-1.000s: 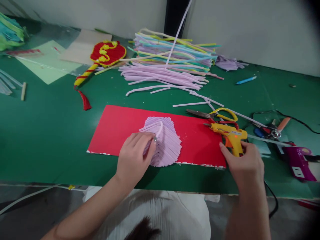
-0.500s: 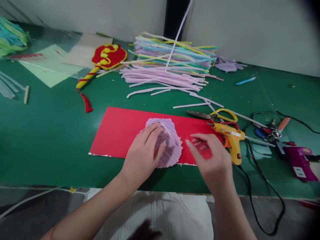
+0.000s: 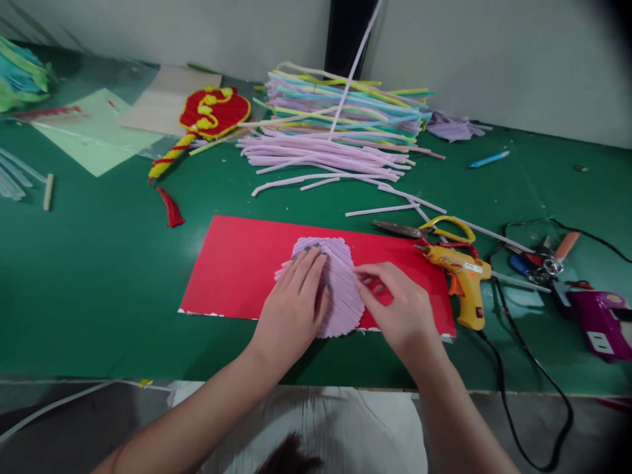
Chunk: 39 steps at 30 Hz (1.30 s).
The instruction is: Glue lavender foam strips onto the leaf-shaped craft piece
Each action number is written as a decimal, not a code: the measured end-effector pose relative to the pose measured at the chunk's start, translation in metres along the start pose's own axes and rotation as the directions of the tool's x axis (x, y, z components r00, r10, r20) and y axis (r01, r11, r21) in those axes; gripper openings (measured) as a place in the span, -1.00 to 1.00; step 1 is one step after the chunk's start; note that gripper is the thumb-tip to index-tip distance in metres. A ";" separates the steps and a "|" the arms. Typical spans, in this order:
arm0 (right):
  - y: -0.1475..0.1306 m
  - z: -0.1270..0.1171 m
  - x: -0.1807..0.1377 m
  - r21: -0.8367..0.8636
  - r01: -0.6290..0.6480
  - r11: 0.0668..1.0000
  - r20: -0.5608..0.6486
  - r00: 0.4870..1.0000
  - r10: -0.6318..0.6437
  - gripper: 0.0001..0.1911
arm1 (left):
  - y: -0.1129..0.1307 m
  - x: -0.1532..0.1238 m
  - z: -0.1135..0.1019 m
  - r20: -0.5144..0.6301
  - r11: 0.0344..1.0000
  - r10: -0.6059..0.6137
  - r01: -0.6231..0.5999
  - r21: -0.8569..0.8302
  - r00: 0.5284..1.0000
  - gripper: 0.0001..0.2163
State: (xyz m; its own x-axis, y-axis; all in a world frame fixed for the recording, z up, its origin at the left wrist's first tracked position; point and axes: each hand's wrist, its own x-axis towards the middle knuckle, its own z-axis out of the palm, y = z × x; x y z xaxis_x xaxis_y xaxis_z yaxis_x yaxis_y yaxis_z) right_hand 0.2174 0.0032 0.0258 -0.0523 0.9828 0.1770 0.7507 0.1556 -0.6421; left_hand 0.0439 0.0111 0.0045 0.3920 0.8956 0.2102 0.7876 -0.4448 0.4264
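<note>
A rounded lilac panel of pipe cleaners (image 3: 343,293), laid side by side, rests on a red sheet of card (image 3: 230,263). My left hand (image 3: 292,296) lies flat across the panel's left part, fingers stretched out, and hides some of it. At the panel's right edge, thumb and forefinger of my right hand (image 3: 402,306) are closed in a pinch on its rim. A yellow glue gun (image 3: 467,280) lies right of that hand, with its nozzle over the card. Just behind it are scissors with yellow handles (image 3: 449,230).
Loose lilac pipe cleaners (image 3: 320,155) lie behind the card, in front of a multicoloured pile (image 3: 345,99). A red and yellow fan-shaped piece (image 3: 214,113) lies back left. Keys (image 3: 548,260), a purple device (image 3: 600,322) and a black cord (image 3: 503,382) occupy the right side.
My right hand has moved left to the panel's edge, its fingertips now together there. My left hand has flattened, with its fingers stretched over the panel.
</note>
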 end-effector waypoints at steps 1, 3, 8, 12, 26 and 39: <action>0.002 -0.001 0.001 -0.003 -0.002 1.000 -0.014 1.000 0.002 -0.85 | 0.000 0.000 0.000 -0.003 1.000 0.001 -0.001 0.014 1.000 -0.60; 0.005 -0.002 0.002 -0.010 0.001 1.000 -0.043 0.999 -0.001 -0.84 | 0.001 -0.001 0.000 -0.005 0.999 -0.003 0.003 0.043 1.000 -0.59; 0.012 0.000 0.006 -0.039 0.019 0.999 -0.078 0.997 -0.022 -0.80 | 0.002 0.000 -0.001 0.009 0.993 0.026 -0.027 0.117 1.000 -0.59; 0.017 0.005 0.005 -0.044 0.034 0.998 -0.074 0.997 -0.037 -0.78 | 0.003 0.000 0.000 0.012 0.985 0.049 -0.050 0.165 0.999 -0.59; 0.016 0.007 -0.003 -0.128 0.116 0.985 -0.063 0.990 -0.125 -0.75 | 0.008 0.002 -0.001 0.050 0.975 0.023 -0.034 0.221 0.998 -0.57; 0.007 0.009 -0.016 -0.290 0.147 0.946 -0.023 0.987 -0.161 -0.68 | 0.009 0.002 -0.002 0.059 0.972 0.013 -0.026 0.235 0.998 -0.58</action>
State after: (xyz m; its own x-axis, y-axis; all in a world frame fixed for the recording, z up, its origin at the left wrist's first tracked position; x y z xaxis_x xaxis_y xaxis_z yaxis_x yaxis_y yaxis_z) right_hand 0.2174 -0.0107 0.0122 -0.1570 0.9425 0.2951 0.8929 0.2631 -0.3653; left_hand 0.0509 0.0086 0.0104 0.4294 0.8883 0.1629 0.8666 -0.4561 0.2025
